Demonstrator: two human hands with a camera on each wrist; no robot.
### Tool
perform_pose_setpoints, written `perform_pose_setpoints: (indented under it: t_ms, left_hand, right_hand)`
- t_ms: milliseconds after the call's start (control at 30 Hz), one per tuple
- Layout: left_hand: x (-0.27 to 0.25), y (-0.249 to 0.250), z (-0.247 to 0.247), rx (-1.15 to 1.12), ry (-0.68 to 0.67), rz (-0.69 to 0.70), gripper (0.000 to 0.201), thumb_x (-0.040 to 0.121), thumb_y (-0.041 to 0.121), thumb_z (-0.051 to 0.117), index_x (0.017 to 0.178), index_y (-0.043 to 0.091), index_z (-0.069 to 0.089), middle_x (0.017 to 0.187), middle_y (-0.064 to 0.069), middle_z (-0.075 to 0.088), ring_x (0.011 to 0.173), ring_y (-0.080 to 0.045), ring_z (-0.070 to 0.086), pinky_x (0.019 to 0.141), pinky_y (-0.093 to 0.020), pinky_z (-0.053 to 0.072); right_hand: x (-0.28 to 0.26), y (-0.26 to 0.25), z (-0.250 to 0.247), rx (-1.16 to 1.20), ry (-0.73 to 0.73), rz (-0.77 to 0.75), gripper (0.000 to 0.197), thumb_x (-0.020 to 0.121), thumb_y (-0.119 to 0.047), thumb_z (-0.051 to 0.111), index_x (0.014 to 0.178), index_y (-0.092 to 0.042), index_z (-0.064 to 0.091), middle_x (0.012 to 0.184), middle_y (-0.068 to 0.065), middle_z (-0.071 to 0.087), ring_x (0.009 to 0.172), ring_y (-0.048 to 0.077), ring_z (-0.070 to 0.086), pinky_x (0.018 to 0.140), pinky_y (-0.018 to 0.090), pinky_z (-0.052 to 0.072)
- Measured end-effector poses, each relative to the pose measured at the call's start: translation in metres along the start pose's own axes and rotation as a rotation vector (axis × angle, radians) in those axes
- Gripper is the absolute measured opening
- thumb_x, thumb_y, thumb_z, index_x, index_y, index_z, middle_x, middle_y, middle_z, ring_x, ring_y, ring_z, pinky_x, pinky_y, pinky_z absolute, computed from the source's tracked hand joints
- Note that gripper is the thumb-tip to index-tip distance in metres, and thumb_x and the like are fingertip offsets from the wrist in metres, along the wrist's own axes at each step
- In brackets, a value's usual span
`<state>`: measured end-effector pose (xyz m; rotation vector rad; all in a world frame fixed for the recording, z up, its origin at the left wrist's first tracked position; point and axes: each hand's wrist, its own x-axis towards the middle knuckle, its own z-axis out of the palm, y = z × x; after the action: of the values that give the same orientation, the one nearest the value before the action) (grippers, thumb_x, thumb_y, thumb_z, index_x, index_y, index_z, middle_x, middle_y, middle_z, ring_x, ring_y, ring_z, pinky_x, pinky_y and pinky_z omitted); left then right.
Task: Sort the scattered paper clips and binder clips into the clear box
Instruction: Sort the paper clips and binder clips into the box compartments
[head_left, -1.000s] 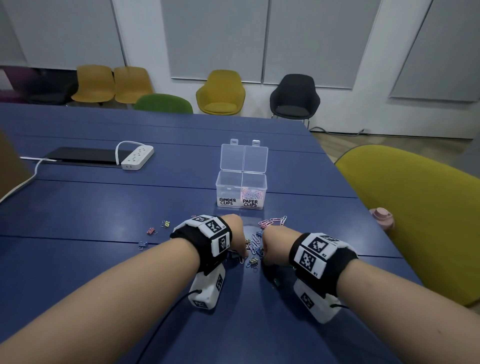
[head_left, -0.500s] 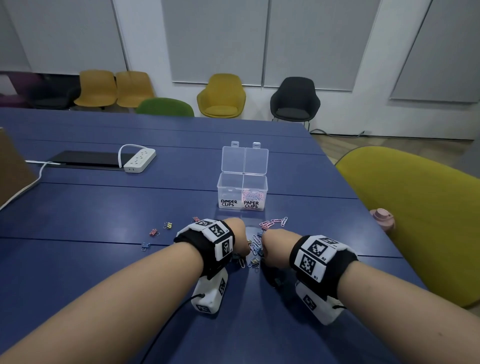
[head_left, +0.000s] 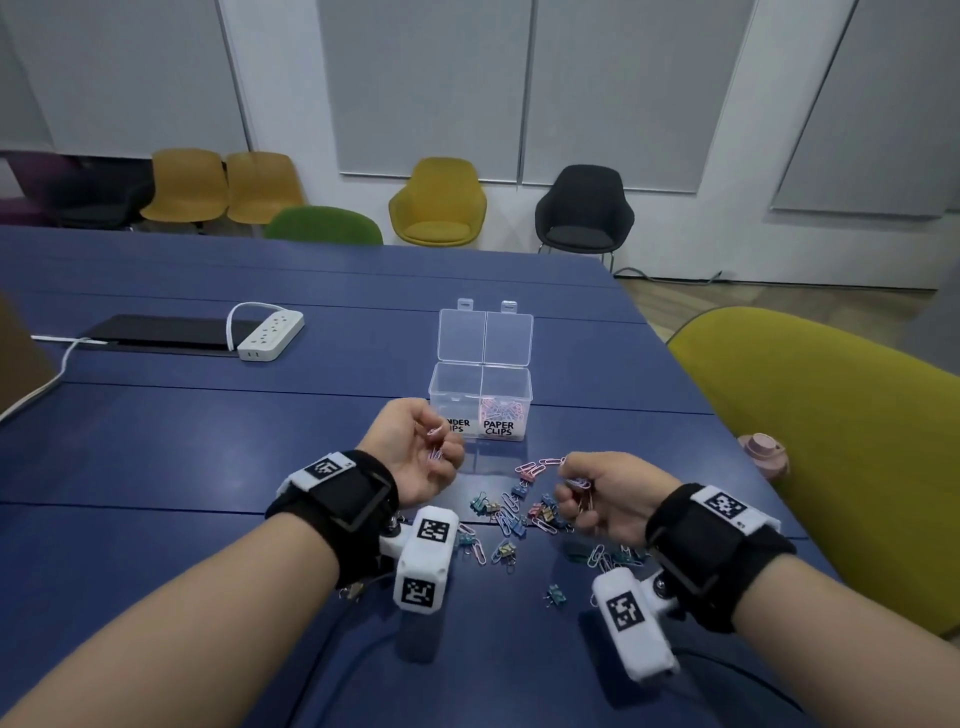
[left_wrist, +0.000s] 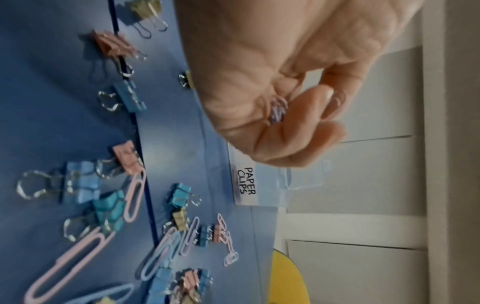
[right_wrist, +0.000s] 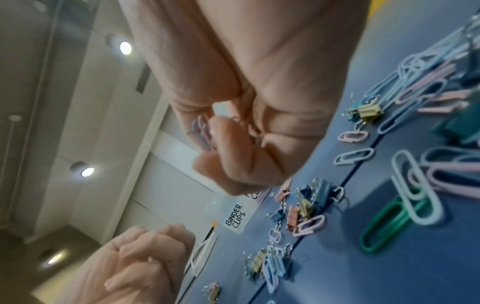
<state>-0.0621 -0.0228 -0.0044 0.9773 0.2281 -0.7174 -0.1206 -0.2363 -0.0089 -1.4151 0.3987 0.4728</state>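
A clear two-compartment box (head_left: 480, 400) stands open on the blue table (head_left: 208, 441), labelled BINDER CLIPS and PAPER CLIPS; pastel paper clips lie in the right compartment. My left hand (head_left: 423, 454) is raised just in front of the box, fingers curled round a few paper clips (left_wrist: 278, 110). My right hand (head_left: 592, 493) hovers over the scattered pile (head_left: 514, 514) and grips several paper clips (right_wrist: 202, 131). Loose paper clips and small binder clips (left_wrist: 80, 183) cover the table between and under both hands.
A white power strip (head_left: 270, 335) and a dark flat device (head_left: 166, 332) lie at the back left. A yellow-green chair (head_left: 831, 431) stands close on the right with a pink bottle (head_left: 761, 452) beside it. More chairs line the far wall.
Both hands have lifted off the pile with paper clips in their fingers and turned palm inward. The left hand has moved forward toward the box.
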Motion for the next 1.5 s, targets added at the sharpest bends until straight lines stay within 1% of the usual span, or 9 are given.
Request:
perform_pose_setpoints:
  t_ms: [300,500,767,833,967,1067,1133,1267,1500]
  left_hand:
    - [0.022,0.032,0.021,0.597,0.088,-0.190,0.021,0.086,0.015,0.046,0.066,0.011,0.042,0.060,-0.004,0.044,0.038,-0.008,0.033,0.032,-0.013,0.024]
    - [0.054,0.065,0.063,0.422,0.099,0.114,0.059,0.097,0.056,0.027,0.085,0.004,0.052,0.070,-0.007,0.047,0.058,-0.015,0.042,0.053,-0.023,0.032]
    - [0.085,0.061,0.061,0.590,0.276,0.430,0.062,0.093,0.060,0.032,0.107,0.008,0.062,0.119,-0.011,0.063,0.116,-0.027,0.055,0.100,-0.036,0.041]
    - [0.077,0.060,0.053,0.760,0.327,0.566,0.052,0.095,0.053,0.033,0.103,0.011,0.062,0.112,-0.007,0.064,0.111,-0.026,0.057,0.103,-0.045,0.042]
    - [0.052,0.050,0.032,0.993,0.349,0.772,0.019,0.090,0.025,0.051,0.074,0.018,0.057,0.078,-0.003,0.063,0.075,-0.023,0.058,0.081,-0.046,0.054]
    - [0.034,0.037,0.018,1.221,0.238,0.666,0.013,0.085,0.016,0.058,0.073,0.015,0.060,0.069,-0.002,0.063,0.064,-0.019,0.057,0.070,-0.035,0.053]
    - [0.021,0.028,0.010,1.470,0.127,0.576,0.007,0.083,0.017,0.062,0.077,0.018,0.063,0.072,0.002,0.063,0.066,-0.015,0.057,0.070,-0.027,0.049]
    - [0.004,0.009,0.004,1.878,0.007,0.338,0.005,0.084,0.025,0.064,0.083,0.020,0.065,0.077,0.008,0.060,0.072,-0.009,0.054,0.068,-0.022,0.044]
    - [0.000,-0.018,0.010,1.988,0.002,0.174,0.038,0.068,0.047,0.076,0.086,0.016,0.066,0.089,-0.002,0.072,0.078,-0.017,0.063,0.071,-0.033,0.055]
  right_hand:
    - [0.022,-0.025,-0.010,-0.535,-0.140,0.109,0.023,0.086,0.006,0.046,0.069,-0.008,0.050,0.051,0.004,0.043,0.037,0.011,0.038,0.038,0.011,0.025]
    - [0.039,-0.091,0.007,-1.078,0.141,-0.195,0.017,0.091,-0.003,0.043,0.082,-0.012,0.055,0.061,0.003,0.044,0.048,0.014,0.041,0.044,0.024,0.035]
    - [0.085,-0.132,0.042,-0.685,0.407,-0.608,0.029,0.090,-0.002,0.031,0.075,-0.012,0.053,0.069,0.000,0.045,0.074,0.026,0.051,0.075,0.042,0.051]
    - [0.094,-0.130,0.048,-0.616,0.393,-0.615,0.027,0.090,-0.003,0.030,0.079,-0.010,0.053,0.072,0.003,0.048,0.074,0.027,0.053,0.077,0.045,0.053]
    - [0.108,-0.119,0.051,-0.744,0.300,-0.537,0.023,0.092,-0.009,0.038,0.079,-0.006,0.057,0.095,0.022,0.065,0.086,0.031,0.059,0.082,0.039,0.048]
    - [0.109,-0.114,0.039,-0.801,0.353,-0.555,0.029,0.092,-0.014,0.040,0.086,0.004,0.062,0.103,0.022,0.067,0.095,0.036,0.060,0.089,0.042,0.049]
    - [0.102,-0.107,0.030,-0.771,0.379,-0.615,0.023,0.090,-0.013,0.041,0.078,-0.010,0.060,0.095,0.014,0.067,0.092,0.033,0.062,0.091,0.045,0.051]
    - [0.074,-0.085,0.015,-0.951,0.405,-0.667,0.012,0.087,-0.010,0.049,0.080,-0.016,0.057,0.084,-0.002,0.059,0.082,0.021,0.057,0.075,0.026,0.043]
    - [0.027,-0.036,0.021,-1.532,0.020,-0.369,0.005,0.085,-0.023,0.065,0.088,-0.018,0.066,0.082,-0.007,0.059,0.077,0.010,0.054,0.066,0.018,0.040]
